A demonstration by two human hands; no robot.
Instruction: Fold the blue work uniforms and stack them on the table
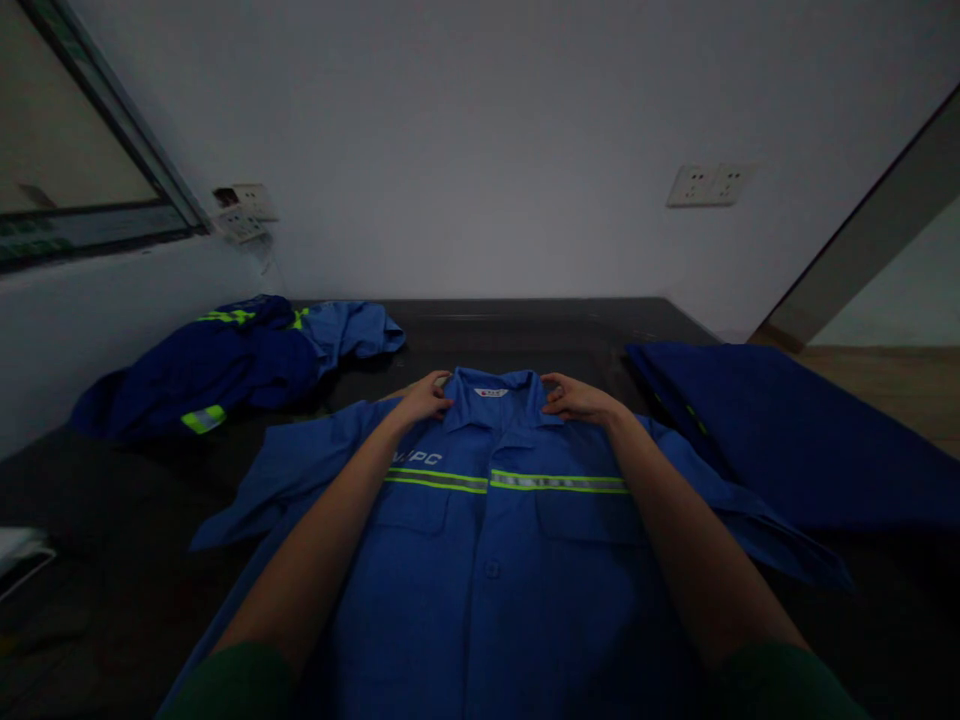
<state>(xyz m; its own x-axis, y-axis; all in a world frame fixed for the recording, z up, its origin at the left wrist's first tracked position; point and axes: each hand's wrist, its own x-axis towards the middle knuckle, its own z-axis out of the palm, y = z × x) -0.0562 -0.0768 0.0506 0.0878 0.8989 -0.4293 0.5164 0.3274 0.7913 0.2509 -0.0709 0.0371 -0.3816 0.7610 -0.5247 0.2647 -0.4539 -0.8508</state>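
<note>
A blue short-sleeved work shirt lies front side up on the dark table, its collar pointing away from me and its sleeves spread to both sides. A yellow-green and silver reflective band crosses its chest, with white letters above the left part. My left hand pinches the shirt at the left side of the collar. On the collar's right side, my right hand grips the cloth between thumb and fingers. Both forearms reach across the shirt.
A crumpled heap of dark blue clothing with reflective strips lies at the left rear. Folded dark blue cloth lies on the right. The dark table meets a wall with sockets. A white object sits at the left edge.
</note>
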